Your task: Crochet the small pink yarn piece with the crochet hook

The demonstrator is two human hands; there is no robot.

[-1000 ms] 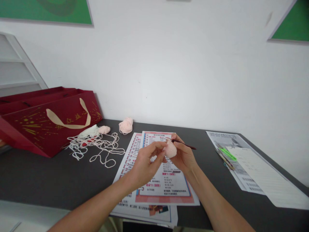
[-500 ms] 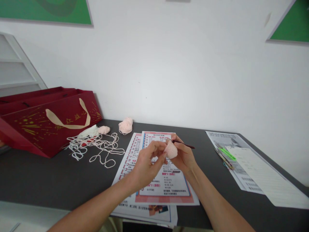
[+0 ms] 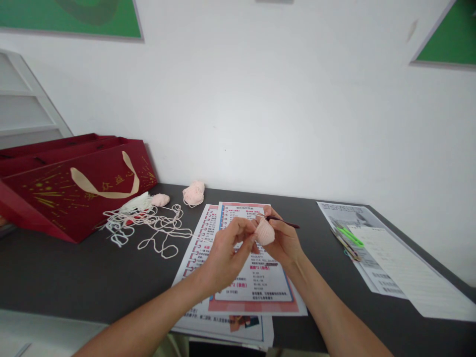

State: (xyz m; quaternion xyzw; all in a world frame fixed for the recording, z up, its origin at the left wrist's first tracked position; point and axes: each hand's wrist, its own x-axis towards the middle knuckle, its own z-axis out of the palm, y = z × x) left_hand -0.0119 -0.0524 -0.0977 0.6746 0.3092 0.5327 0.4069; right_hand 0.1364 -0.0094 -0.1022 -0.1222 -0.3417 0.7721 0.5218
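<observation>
Above the printed instruction sheets (image 3: 256, 287), both hands meet around a small pink crocheted piece (image 3: 265, 232). My left hand (image 3: 225, 255) pinches the piece's left edge with fingers curled. My right hand (image 3: 284, 243) cups the piece and grips a dark crochet hook (image 3: 286, 223), whose handle points right. A thin pink strand runs from the work toward a loose tangle of pale yarn (image 3: 152, 225) on the dark table (image 3: 74, 277).
A red gift bag (image 3: 67, 188) with a beige handle lies at the left. Two small pink yarn balls (image 3: 193, 193) sit near the wall. At the right lie more papers (image 3: 394, 258) with a green tool (image 3: 349, 237) and pens.
The hands and the pink piece have shifted only slightly; the piece turned a little between the fingers. Nothing on the table moved.
</observation>
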